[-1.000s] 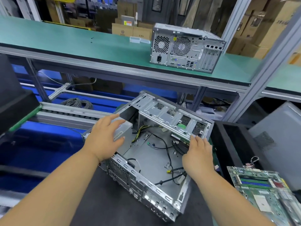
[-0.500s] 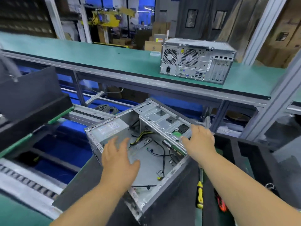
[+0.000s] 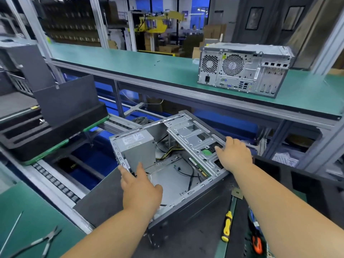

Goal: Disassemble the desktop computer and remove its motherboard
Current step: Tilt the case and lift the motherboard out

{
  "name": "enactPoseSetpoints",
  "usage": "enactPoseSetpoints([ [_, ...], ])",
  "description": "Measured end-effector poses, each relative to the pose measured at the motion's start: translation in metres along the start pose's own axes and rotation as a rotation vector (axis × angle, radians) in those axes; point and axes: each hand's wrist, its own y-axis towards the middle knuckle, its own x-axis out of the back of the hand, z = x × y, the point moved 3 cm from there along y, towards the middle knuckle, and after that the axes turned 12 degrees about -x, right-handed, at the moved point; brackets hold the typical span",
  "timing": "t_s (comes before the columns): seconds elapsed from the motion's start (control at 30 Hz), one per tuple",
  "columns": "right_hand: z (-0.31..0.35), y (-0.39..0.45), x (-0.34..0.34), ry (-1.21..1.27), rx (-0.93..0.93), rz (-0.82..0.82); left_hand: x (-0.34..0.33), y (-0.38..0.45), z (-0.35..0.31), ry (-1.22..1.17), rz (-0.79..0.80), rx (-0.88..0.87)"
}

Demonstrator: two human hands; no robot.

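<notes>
Pliers are lying at the near left corner of the desk, and a yellow screwdriver is lying just right of the case. Both hands are working at that open case, which is sitting on the desk's dark mat and jutting over its far edge. The left hand is hovering over the near rim, fingers spread and holding nothing. The right hand is lying flat on the drive bracket, fingers straight. Inside, the floor is showing bare metal and loose cables beside the power supply, so the motherboard is probably out already, though it is not in view. Next the stripped case likely needs shifting off the desk, which calls for a firm two-handed grip on its rims. Beyond, a second computer is waiting on the green shelf.
</notes>
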Motion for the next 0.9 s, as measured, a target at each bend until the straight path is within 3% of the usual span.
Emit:
enactPoseSetpoints([
  [0.37,0.004,-0.015,-0.002,-0.020,-0.062,0.072,0.004,0.033,0.016,0.261,0.102,-0.101],
  [0.7,0.013,-0.043,0.005,-0.074,-0.111,0.113,0.032,0.100,0.056,0.295,0.223,-0.341],
  [0.9,0.034,-0.079,0.004,-0.238,-0.221,0.104,0.048,0.150,0.075,0.215,0.304,-0.524],
])
